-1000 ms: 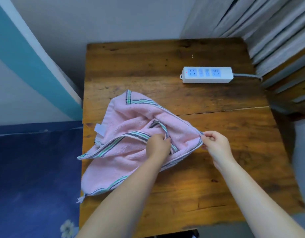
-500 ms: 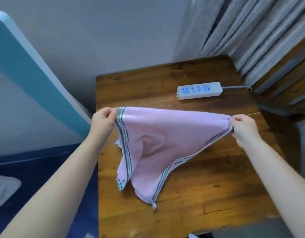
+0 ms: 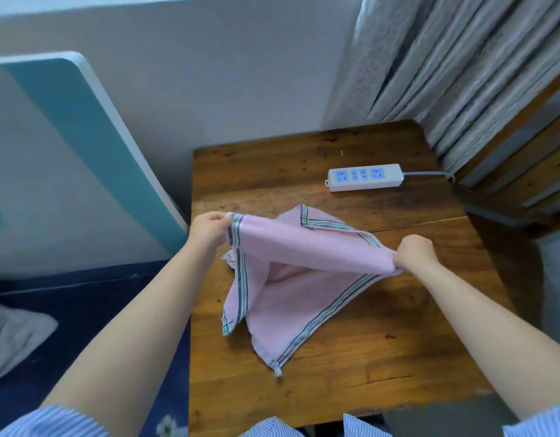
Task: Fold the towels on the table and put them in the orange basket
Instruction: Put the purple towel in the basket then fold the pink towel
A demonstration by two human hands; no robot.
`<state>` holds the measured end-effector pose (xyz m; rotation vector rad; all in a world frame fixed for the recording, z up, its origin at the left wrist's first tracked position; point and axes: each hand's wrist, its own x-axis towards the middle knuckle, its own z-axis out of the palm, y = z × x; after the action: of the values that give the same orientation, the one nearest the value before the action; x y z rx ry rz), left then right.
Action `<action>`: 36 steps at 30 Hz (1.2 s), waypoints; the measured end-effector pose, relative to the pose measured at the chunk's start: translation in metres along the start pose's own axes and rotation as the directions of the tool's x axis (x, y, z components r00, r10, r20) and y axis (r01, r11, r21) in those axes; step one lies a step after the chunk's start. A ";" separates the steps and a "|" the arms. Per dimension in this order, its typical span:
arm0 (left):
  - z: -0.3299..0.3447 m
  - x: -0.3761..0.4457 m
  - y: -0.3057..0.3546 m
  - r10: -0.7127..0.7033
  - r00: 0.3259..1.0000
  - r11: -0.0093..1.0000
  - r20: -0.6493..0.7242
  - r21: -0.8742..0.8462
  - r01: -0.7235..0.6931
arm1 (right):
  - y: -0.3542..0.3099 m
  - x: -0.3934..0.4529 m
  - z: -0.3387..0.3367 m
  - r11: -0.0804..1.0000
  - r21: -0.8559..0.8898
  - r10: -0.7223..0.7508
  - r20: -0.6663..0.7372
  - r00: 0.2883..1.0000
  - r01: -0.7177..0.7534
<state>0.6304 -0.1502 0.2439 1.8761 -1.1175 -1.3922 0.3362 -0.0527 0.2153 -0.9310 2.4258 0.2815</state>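
A pink towel [image 3: 291, 279] with green and dark striped borders hangs stretched between my two hands above the wooden table [image 3: 383, 342]. My left hand [image 3: 207, 228] pinches its left corner near the table's left edge. My right hand [image 3: 414, 250] grips the opposite corner toward the right. The towel's lower part droops onto the table, one corner pointing toward me, and a far flap lies on the wood behind the held edge. No orange basket is in view.
A white power strip [image 3: 365, 177] with blue sockets lies at the table's back right, its cord running to grey curtains [image 3: 446, 58]. A teal and white board [image 3: 67, 152] leans at the left. A dark blue floor [image 3: 83, 310] lies beside the table.
My hands took two corners of the crumpled towel, lifted and spread it. Since half a second ago the held edge has come lower and a far flap has settled on the table.
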 end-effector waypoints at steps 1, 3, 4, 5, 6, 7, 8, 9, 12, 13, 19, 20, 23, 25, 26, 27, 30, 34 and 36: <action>-0.001 0.001 0.007 0.028 0.999 0.999 -0.032 -0.021 -0.028 | -0.004 0.001 -0.007 0.994 0.105 0.011 -0.042 0.999 -0.007; -0.007 0.001 0.020 0.057 0.994 0.995 -0.098 -0.078 -0.065 | -0.010 0.003 -0.021 0.903 0.429 0.069 -0.112 0.991 -0.014; -0.011 0.001 0.025 0.062 0.992 0.989 -0.112 -0.123 -0.076 | -0.013 0.003 -0.029 0.776 0.630 0.118 -0.093 0.989 -0.033; -0.015 0.000 0.034 0.066 0.990 0.976 -0.122 -0.199 -0.090 | -0.018 0.003 -0.040 0.618 0.786 0.139 -0.065 0.988 -0.035; -0.020 -0.001 0.041 0.062 0.990 0.952 -0.126 -0.292 -0.097 | -0.024 0.002 -0.050 0.485 0.874 0.129 -0.031 0.991 -0.035; -0.023 -0.001 0.050 0.054 0.990 0.918 -0.133 -0.384 -0.102 | -0.031 0.001 -0.062 0.413 0.911 0.096 -0.028 0.995 -0.014; -0.027 -0.001 0.057 0.045 0.988 0.885 -0.146 -0.453 -0.107 | -0.039 -0.001 -0.073 0.380 0.925 0.041 -0.040 0.998 0.022; -0.034 -0.004 0.070 0.047 0.985 0.849 -0.164 -0.514 -0.126 | -0.051 -0.005 -0.089 0.358 0.931 -0.020 -0.073 0.997 0.075; -0.050 -0.008 0.105 0.084 0.972 0.739 -0.220 -0.640 -0.209 | -0.090 -0.019 -0.132 0.275 0.941 -0.131 -0.165 0.978 0.195; -0.054 -0.008 0.118 0.106 0.965 0.710 -0.241 -0.661 -0.243 | -0.103 -0.026 -0.144 0.240 0.943 -0.155 -0.196 0.968 0.229; -0.090 -0.018 0.174 0.202 0.924 0.612 -0.326 -0.694 -0.379 | -0.149 -0.062 -0.210 0.160 0.866 -0.283 -0.419 0.863 0.473; -0.096 -0.020 0.174 0.187 0.925 0.613 -0.331 -0.697 -0.373 | -0.151 -0.067 -0.214 0.181 0.834 -0.321 -0.450 0.833 0.521; -0.104 -0.020 0.158 0.135 0.930 0.773 -0.343 -0.551 -0.315 | -0.143 -0.073 -0.205 0.304 0.698 -0.452 -0.493 0.743 0.648; -0.103 -0.016 0.131 0.112 0.950 0.923 -0.293 -0.323 -0.208 | -0.134 -0.071 -0.183 0.419 0.622 -0.491 -0.458 0.741 0.661; -0.100 -0.013 0.113 0.087 0.966 0.969 -0.243 -0.205 -0.139 | -0.128 -0.067 -0.166 0.495 0.581 -0.501 -0.417 0.758 0.646; -0.097 -0.011 0.098 0.059 0.980 0.994 -0.192 -0.085 -0.076 | -0.122 -0.064 -0.152 0.574 0.526 -0.503 -0.379 0.777 0.628; -0.084 -0.008 0.047 -0.029 0.998 0.903 -0.055 0.427 0.050 | -0.097 -0.051 -0.100 0.802 0.291 -0.471 -0.231 0.851 0.522; -0.060 -0.019 -0.014 -0.228 0.971 0.580 0.078 0.811 0.071 | -0.061 -0.048 -0.032 0.925 -0.039 -0.372 0.099 0.923 0.377; -0.051 -0.023 -0.044 -0.287 0.953 0.457 0.094 0.888 0.050 | -0.044 -0.050 0.001 0.926 -0.079 -0.346 0.207 0.915 0.368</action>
<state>0.6886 -0.1110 0.2358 2.6221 -2.1337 -1.2288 0.3969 -0.0570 0.2413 -1.3149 2.0354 0.3611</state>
